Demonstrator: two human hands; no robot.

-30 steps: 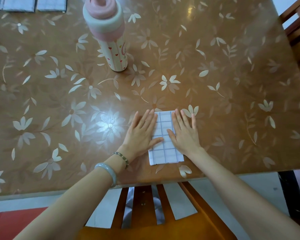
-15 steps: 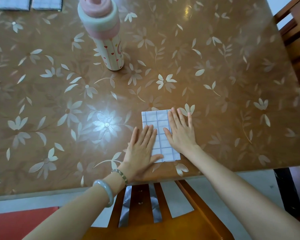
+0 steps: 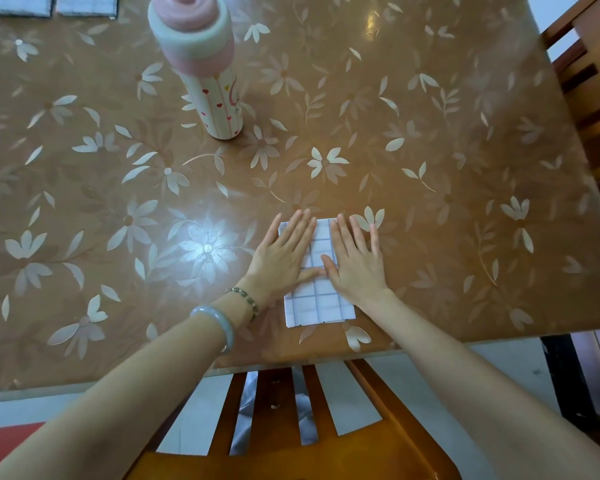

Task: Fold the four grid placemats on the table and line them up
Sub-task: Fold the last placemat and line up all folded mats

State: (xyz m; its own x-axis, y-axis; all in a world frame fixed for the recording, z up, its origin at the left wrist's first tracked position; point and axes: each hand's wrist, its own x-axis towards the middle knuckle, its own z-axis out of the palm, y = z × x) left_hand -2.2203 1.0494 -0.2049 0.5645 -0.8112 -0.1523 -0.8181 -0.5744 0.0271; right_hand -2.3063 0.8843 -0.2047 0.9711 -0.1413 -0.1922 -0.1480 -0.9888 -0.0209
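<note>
Left hand (image 3: 284, 258) has slid forward, now flat on the left half of the folded grid placemat (image 3: 321, 306). Right hand (image 3: 355, 261) unchanged, fingers straight, pressing the right half. Placemat lies by the near edge of the tabletop (image 3: 430, 133)

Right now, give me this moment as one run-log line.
left hand: flat on white grid-lined folded placemat | right hand: flat on same placemat | two folded grid placemats: far left | pink-capped bottle: upright, apart

Looks like home dining room. Brown table with glossy flower-patterned cover (image 3: 430, 161). Orange-brown wooden slat-back chair (image 3: 361, 455) at near edge, second wooden slatted chair (image 3: 596, 98) at right edge. Pink-and-white drinking bottle with small hearts (image 3: 219, 98) stands toward far edge.
</note>
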